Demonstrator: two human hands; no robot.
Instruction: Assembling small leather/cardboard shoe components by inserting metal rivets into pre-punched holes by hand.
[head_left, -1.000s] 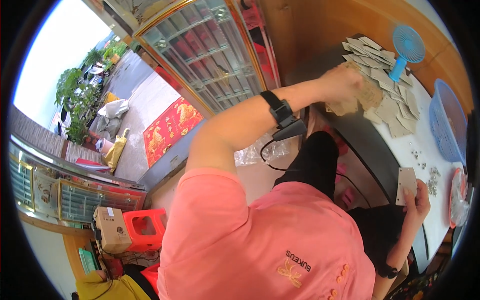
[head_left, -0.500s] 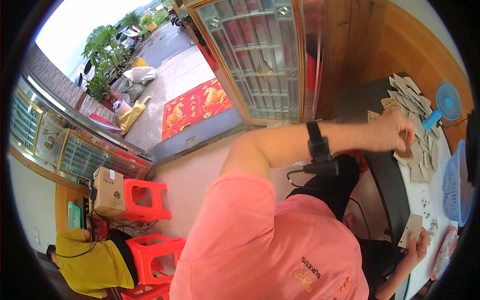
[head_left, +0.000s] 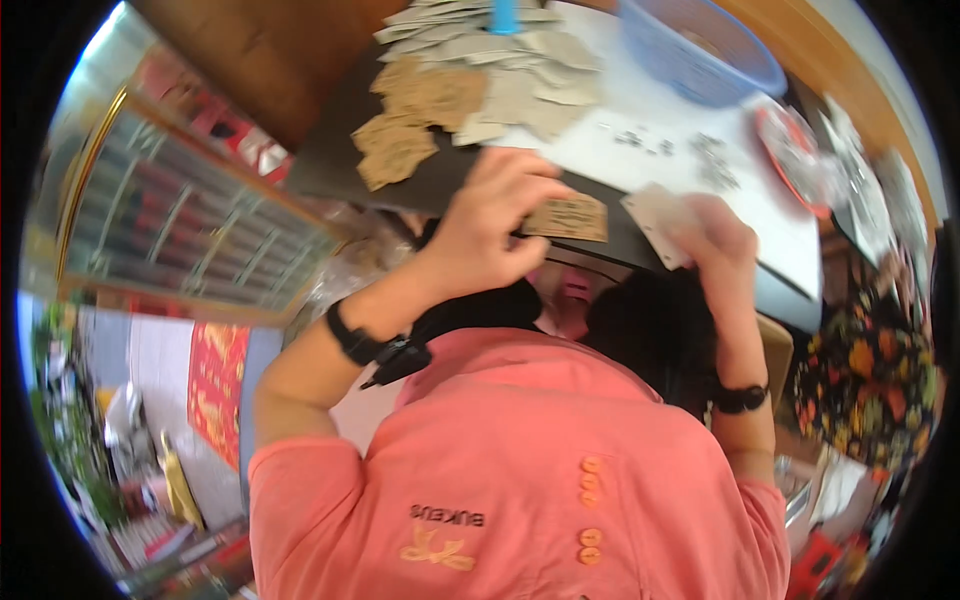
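My left hand pinches a small brown card with dark print by its left end, just over the table's near edge. To its right, my right hand grips a pale grey card with small holes near its edges. A narrow gap separates the two cards. My right fingers are blurred. Beyond my left hand lie loose brown cards, and a heap of pale grey cards spreads behind them. Small shiny metal pieces are scattered on the white tabletop sheet.
A blue plastic basket stands at the far side. Right of the metal pieces sits a red-rimmed tray with clear plastic in it. A blue fan stand rises from the card heap. Dark floral fabric shows at the right.
My view has turned toward the table. My left hand has come back from the card heap with the brown card, close to my right hand, which still holds the pale card.
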